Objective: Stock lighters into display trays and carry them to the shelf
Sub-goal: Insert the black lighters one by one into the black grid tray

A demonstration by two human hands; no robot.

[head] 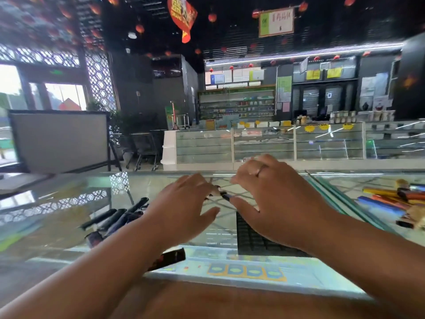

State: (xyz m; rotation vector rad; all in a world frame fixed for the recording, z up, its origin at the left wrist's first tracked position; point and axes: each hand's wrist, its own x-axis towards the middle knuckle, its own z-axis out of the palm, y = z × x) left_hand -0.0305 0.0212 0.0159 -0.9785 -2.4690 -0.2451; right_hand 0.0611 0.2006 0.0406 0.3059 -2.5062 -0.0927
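- Head view: a dark lighter (226, 196) is pinched by the right hand (276, 199) above the glass counter (69, 226), just beyond a black tray (253, 240).
- Its other end is met by the fingertips of the left hand (184, 203); whether it is gripped there cannot be told through the blur.
- Loose black lighters (119, 217) are laid on the glass at the left and coloured lighters (386, 201) at the right.
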